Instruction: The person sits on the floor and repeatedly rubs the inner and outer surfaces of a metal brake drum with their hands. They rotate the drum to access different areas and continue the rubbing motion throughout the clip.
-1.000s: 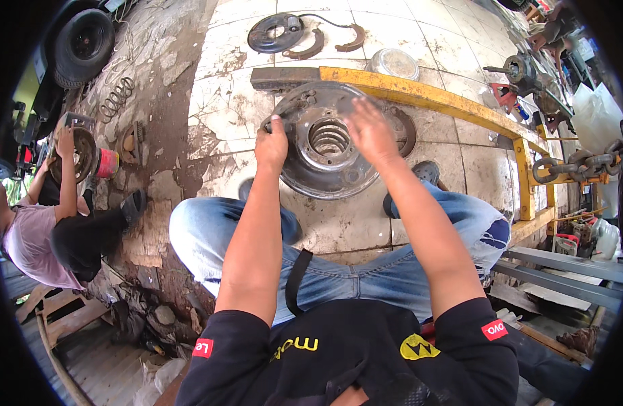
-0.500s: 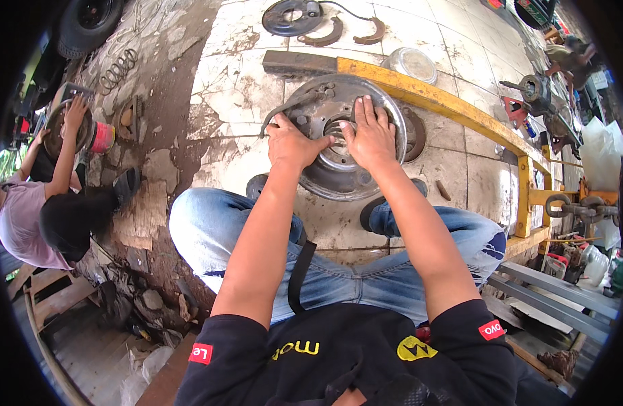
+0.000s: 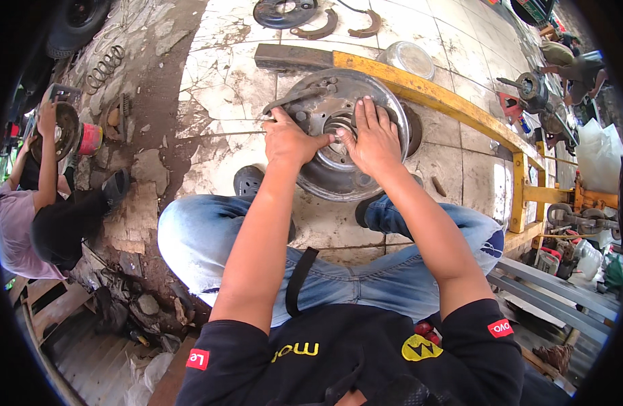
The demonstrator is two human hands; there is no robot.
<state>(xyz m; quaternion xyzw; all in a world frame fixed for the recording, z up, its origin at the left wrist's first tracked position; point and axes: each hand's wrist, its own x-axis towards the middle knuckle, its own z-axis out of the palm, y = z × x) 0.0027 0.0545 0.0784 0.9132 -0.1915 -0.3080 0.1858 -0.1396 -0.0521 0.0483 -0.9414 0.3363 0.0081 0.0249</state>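
A round, dark metal brake backing plate [image 3: 338, 183] lies on the tiles between my feet, with bolt holes and a ringed hollow at its centre. My left hand [image 3: 289, 143] grips its left side, thumb stretched inward to the hollow and the outer fingertips partly hidden. Beside those fingers, a dark cable or hose [image 3: 294, 97] runs over the plate's upper left. Flat on the right half rests my right hand [image 3: 377, 139], fingers extended and its thumb almost meeting the left one. What lies under both thumbs is hard to see.
A yellow metal frame [image 3: 426, 91] passes just beyond the plate. Farther off are a clear round container [image 3: 407, 59], two curved brake shoes [image 3: 317, 27] and another backing plate [image 3: 284, 12]. At left, a person [image 3: 27, 230] handles a drum-like part [image 3: 62, 132] near a coil spring [image 3: 105, 69].
The view has shifted slightly. My thumbs have come closer together over the centre, and the cable's end no longer shows hanging left of my left hand. The person at left has shifted their arms.
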